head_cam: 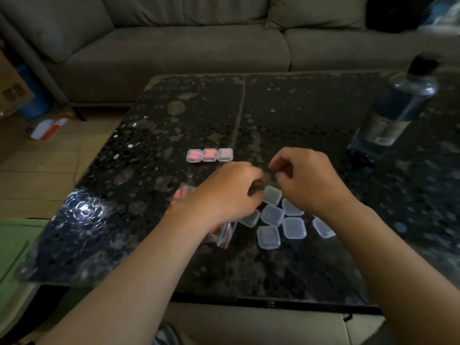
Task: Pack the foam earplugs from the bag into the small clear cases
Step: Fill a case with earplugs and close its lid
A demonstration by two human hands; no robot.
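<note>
Sofa (174, 46), grey, runs behind a dark speckled table (149, 257). A clear bottle (403, 100) with a black cap stands by the table's right edge. Towards the near edge, the left hand (229, 192) and right hand (306, 180) meet, fingers curled, tips almost touching; whether they pinch anything I cannot tell. Under the left wrist lies the clear bag (225, 235) of coloured earplugs (183, 195). Empty cases (272, 215) cluster beneath the hands; three filled cases (209, 155) sit in a row nearer the middle.

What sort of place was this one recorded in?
Most likely a home living room: a grey cushioned sofa stands behind a low, dark glossy coffee table, with a tiled floor and a cardboard box to the left.
</note>
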